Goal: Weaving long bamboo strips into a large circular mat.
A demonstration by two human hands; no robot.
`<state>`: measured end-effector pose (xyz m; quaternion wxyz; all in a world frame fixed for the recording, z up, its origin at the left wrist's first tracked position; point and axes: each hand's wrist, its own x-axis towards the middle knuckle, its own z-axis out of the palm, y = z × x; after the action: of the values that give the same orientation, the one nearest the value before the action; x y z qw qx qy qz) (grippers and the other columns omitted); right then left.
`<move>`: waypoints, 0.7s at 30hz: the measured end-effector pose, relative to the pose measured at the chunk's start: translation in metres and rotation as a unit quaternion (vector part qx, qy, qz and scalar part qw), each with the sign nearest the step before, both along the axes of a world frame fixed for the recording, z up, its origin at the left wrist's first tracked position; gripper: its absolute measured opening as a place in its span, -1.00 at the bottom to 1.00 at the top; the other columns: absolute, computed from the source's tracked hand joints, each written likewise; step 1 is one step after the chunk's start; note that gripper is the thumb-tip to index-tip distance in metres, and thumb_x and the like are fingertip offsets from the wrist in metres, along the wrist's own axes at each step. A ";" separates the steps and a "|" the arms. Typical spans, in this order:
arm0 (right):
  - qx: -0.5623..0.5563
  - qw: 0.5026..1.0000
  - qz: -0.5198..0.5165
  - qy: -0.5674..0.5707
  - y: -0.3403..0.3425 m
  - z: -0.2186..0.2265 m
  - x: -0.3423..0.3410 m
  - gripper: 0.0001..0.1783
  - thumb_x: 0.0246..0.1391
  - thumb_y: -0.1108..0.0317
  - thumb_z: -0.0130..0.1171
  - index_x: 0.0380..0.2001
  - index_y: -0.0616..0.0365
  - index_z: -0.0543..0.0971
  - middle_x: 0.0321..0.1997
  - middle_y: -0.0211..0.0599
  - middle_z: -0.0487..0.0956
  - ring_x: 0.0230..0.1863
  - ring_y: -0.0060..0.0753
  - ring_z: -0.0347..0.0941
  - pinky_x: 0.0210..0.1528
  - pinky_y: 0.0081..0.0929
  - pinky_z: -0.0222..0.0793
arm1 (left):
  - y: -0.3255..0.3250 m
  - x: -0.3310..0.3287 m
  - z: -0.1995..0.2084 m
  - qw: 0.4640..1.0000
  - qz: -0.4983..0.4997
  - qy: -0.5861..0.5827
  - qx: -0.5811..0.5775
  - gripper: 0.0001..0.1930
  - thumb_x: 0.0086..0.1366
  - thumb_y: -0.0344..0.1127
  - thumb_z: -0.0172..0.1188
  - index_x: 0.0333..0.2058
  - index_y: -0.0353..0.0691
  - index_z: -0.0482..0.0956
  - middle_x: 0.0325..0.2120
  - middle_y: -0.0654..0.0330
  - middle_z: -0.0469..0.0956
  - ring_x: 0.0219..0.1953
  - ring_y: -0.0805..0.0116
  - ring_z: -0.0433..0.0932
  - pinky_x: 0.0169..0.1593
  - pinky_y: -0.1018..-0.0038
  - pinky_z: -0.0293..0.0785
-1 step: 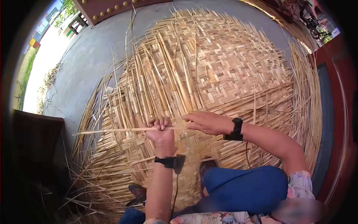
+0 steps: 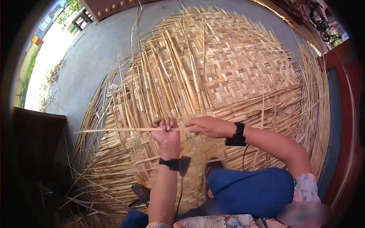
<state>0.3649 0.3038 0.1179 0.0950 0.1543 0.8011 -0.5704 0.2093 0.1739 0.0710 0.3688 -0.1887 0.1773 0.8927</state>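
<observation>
My left hand (image 2: pixel 166 133) is closed around a long pale reed strip (image 2: pixel 114 130), which juts out level to the left. To the right of that fist, my right hand (image 2: pixel 209 127) has its thumb and fingers pressed together at the strip's short right end. The very tip is hidden in those fingers. Both hands are above a large woven reed mat (image 2: pixel 243 57). Beyond my left hand, several loose reed strips (image 2: pixel 146 87) lie lengthwise over the mat's left part.
My shod feet (image 2: pixel 140 193) and bent knee are on the mat's near side. Loose reed ends (image 2: pixel 315 102) fringe its right edge. A dark red door (image 2: pixel 344 95) stands at the right, a dark block (image 2: pixel 38 117) at the left. Grey floor (image 2: pixel 87 64) shows at the far left.
My right hand has come slightly nearer to my left, and its fingers have closed more. The left part of the strip has risen a little. The whole view has shifted slightly.
</observation>
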 end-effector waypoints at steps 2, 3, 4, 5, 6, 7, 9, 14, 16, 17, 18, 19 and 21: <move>-0.111 0.988 -0.059 -0.088 -0.015 -0.008 -0.008 -0.68 0.34 0.15 0.11 -0.16 0.21 0.60 -0.41 -0.37 0.59 -0.41 -0.60 0.52 -0.33 -0.56 0.45 | -0.015 -0.004 0.000 0.998 -0.011 0.048 0.039 -0.57 0.50 -0.04 -0.12 -0.41 -0.22 0.54 -0.71 0.25 0.34 -0.63 0.38 0.36 -0.43 0.42 0.44; -0.116 0.989 -0.048 -0.084 -0.015 -0.013 -0.009 -0.68 0.34 0.15 0.11 -0.16 0.21 0.60 -0.41 -0.37 0.59 -0.41 -0.60 0.52 -0.33 -0.56 0.45 | -0.023 -0.006 0.002 0.994 -0.056 0.040 -0.084 -0.71 0.50 -0.15 -0.09 -0.19 -0.27 0.45 -0.38 0.15 0.39 -0.28 0.26 0.41 -0.10 0.31 0.42; -0.077 0.990 -0.093 -0.076 -0.008 -0.019 -0.004 -0.72 0.31 0.19 0.13 -0.27 0.21 0.61 -0.46 -0.39 0.60 -0.46 -0.62 0.50 -0.39 -0.56 0.44 | -0.025 -0.006 0.002 0.974 -0.106 0.026 -0.197 -0.72 0.49 -0.26 -0.06 0.03 -0.33 0.36 -0.05 0.05 0.45 0.07 0.14 0.47 0.23 0.19 0.41; -0.042 0.988 -0.136 -0.063 -0.003 -0.025 -0.003 -0.73 0.28 0.22 0.15 -0.39 0.21 0.62 -0.50 -0.40 0.60 -0.51 -0.64 0.48 -0.44 -0.55 0.42 | -0.033 -0.006 0.002 0.961 -0.154 0.090 -0.210 -0.66 0.49 -0.28 -0.05 0.12 -0.35 0.30 0.08 -0.05 0.38 0.14 0.03 0.45 0.28 0.12 0.40; -0.044 0.988 -0.134 -0.059 0.003 -0.032 -0.003 -0.73 0.28 0.22 0.15 -0.39 0.21 0.62 -0.50 -0.40 0.60 -0.51 -0.64 0.48 -0.44 -0.55 0.42 | -0.038 -0.009 0.002 0.961 -0.151 0.094 -0.211 -0.66 0.49 -0.28 -0.05 0.12 -0.35 0.30 0.08 -0.05 0.38 0.14 0.03 0.45 0.28 0.12 0.40; -0.100 0.982 -0.145 -0.068 0.007 -0.031 0.001 -0.76 0.26 0.25 0.17 -0.38 0.21 0.62 -0.50 -0.40 0.60 -0.51 -0.64 0.48 -0.44 -0.55 0.43 | -0.043 -0.005 0.011 0.944 -0.215 0.155 -0.196 -0.67 0.47 -0.31 -0.01 0.11 -0.34 0.30 0.09 -0.06 0.40 0.15 0.04 0.46 0.24 0.11 0.45; -0.166 0.969 -0.162 -0.083 0.013 -0.034 0.008 -0.82 0.15 0.28 0.29 -0.36 0.18 0.65 -0.47 -0.36 0.60 -0.47 -0.53 0.48 -0.39 -0.49 0.44 | -0.039 -0.001 0.010 0.901 -0.284 0.231 -0.231 -0.67 0.41 -0.42 0.10 0.09 -0.34 0.31 0.00 -0.04 0.50 0.03 0.09 0.57 0.03 0.17 0.62; 0.296 0.948 -0.053 0.105 0.010 -0.014 0.013 -0.80 0.09 0.27 0.29 -0.25 0.11 0.60 -0.36 -0.28 0.54 -0.31 -0.16 0.51 -0.29 -0.33 0.44 | -0.039 -0.003 -0.006 0.885 -0.273 0.209 -0.313 -0.74 0.35 -0.43 0.19 -0.03 -0.29 0.41 -0.18 0.05 0.59 -0.22 0.25 0.67 -0.29 0.39 0.70; 0.378 0.921 0.001 0.094 -0.002 -0.015 0.021 -0.83 0.13 0.28 0.22 -0.33 0.09 0.47 -0.41 -0.30 0.51 -0.31 -0.09 0.52 -0.32 -0.25 0.42 | -0.036 0.004 -0.001 0.871 -0.279 0.245 -0.321 -0.75 0.37 -0.39 0.18 -0.04 -0.30 0.40 -0.23 0.09 0.54 -0.25 0.21 0.65 -0.24 0.37 0.67; 0.386 0.918 -0.003 0.093 -0.001 -0.017 0.025 -0.83 0.13 0.28 0.22 -0.33 0.09 0.47 -0.41 -0.30 0.51 -0.31 -0.09 0.52 -0.32 -0.25 0.42 | -0.038 0.010 -0.012 0.877 -0.284 0.230 -0.313 -0.77 0.37 -0.39 0.18 -0.06 -0.27 0.42 -0.25 0.13 0.53 -0.30 0.26 0.63 -0.26 0.39 0.65; 0.341 0.937 -0.029 0.071 0.002 -0.022 0.030 -0.81 0.13 0.26 0.21 -0.34 0.08 0.44 -0.41 -0.31 0.52 -0.31 -0.12 0.53 -0.33 -0.24 0.43 | -0.040 0.010 -0.020 0.877 -0.285 0.236 -0.306 -0.77 0.37 -0.39 0.18 -0.06 -0.27 0.42 -0.25 0.13 0.53 -0.30 0.26 0.63 -0.26 0.39 0.65; 0.292 0.954 -0.055 0.043 0.002 -0.022 0.038 -0.80 0.14 0.25 0.21 -0.34 0.07 0.41 -0.41 -0.31 0.52 -0.31 -0.14 0.53 -0.33 -0.24 0.43 | -0.044 0.014 -0.026 0.876 -0.331 0.225 -0.271 -0.78 0.37 -0.40 0.17 -0.06 -0.27 0.42 -0.27 0.14 0.52 -0.32 0.28 0.62 -0.27 0.40 0.63; 0.283 0.959 -0.028 0.011 0.000 -0.021 0.041 -0.81 0.17 0.25 0.18 -0.33 0.08 0.41 -0.41 -0.32 0.55 -0.33 -0.19 0.56 -0.34 -0.24 0.44 | -0.055 0.018 -0.030 0.884 -0.361 0.203 -0.215 -0.88 0.32 -0.39 0.28 -0.22 -0.27 0.57 -0.37 0.20 0.61 -0.37 0.44 0.60 -0.32 0.52 0.59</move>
<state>0.4063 0.3040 0.0967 0.0223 0.1911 0.9261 -0.3245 0.2269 0.1191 0.0414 0.5720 -0.0013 0.4919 0.6565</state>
